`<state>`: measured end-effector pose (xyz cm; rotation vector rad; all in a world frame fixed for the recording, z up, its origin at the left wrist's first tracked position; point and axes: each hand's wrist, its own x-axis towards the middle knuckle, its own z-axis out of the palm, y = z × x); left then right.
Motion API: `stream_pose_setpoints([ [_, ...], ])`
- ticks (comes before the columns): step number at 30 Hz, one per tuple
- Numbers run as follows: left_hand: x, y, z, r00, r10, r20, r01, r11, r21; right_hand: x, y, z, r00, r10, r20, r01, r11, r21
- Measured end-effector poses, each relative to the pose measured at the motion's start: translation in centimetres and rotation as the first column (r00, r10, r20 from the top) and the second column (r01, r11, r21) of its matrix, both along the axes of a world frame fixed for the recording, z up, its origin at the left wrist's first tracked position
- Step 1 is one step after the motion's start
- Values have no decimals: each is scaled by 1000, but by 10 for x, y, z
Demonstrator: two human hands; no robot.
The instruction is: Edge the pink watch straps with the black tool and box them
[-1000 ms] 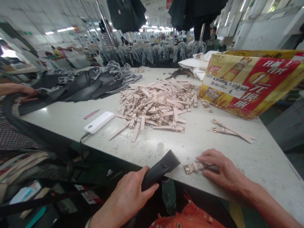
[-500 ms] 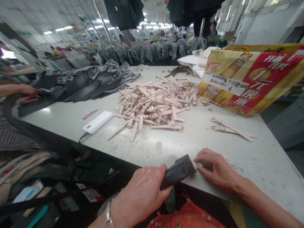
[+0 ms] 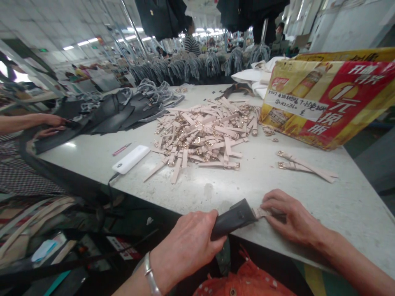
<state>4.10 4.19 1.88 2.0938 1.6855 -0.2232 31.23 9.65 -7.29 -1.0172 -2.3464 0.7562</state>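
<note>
My left hand (image 3: 193,242), a silver bangle at its wrist, is closed around a black, block-like piece (image 3: 235,218) whose exact kind I cannot make out. From the far end of that piece sticks out a short beige strap (image 3: 259,212). Closed on this strap, my right hand (image 3: 285,216) rests by the table's near edge, and its fingers cover much of the strap. Beyond both hands lies a large heap of beige buckle straps (image 3: 203,135) with gold buckles. Two more buckle straps (image 3: 304,165) lie crossed at the right.
A yellow and red carton (image 3: 327,102) stands at the table's right. At left are a white power bank (image 3: 131,159) with a cable, a pink pen-like tool (image 3: 121,149) and piled black bag parts (image 3: 123,109). A co-worker's hands (image 3: 54,123) hold a black piece there.
My right hand has moved slightly right, and more of the beige strap shows between it and the black piece. The view has shifted a little.
</note>
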Motion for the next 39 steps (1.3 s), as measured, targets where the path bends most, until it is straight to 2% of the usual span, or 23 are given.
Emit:
stream_pose_setpoints([
  [6,1,3,0,999,-34,-8,34,999,29,5,1,-2,1000,-21,-7,20,997,-71],
  [11,12,5,-3,999,-9,30,9,1000,3,1,1,1,1000,14,9,-12,993,-118],
  [15,12,5,-6,998,4,57,-4,1000,-3,0,0,2,1000,-13,-4,13,990,-137],
  [19,-3,1,-9,998,48,36,-48,999,-15,-3,1,1,1000,-16,0,16,993,-116],
  [23,-13,-3,-10,999,46,9,-46,999,-4,-9,5,3,996,-22,83,27,998,-61],
  [27,-12,-3,-12,999,35,41,-36,999,19,-13,7,6,989,24,147,-17,999,-47],
  [31,-9,0,-13,997,51,64,-53,998,19,-13,7,3,993,71,97,-67,997,-43],
  [34,-9,2,-12,996,52,74,-53,999,14,-12,6,0,998,38,55,-36,999,-41],
  [39,-15,2,-13,997,61,55,-62,998,25,-14,4,-2,996,-43,74,45,999,-31],
])
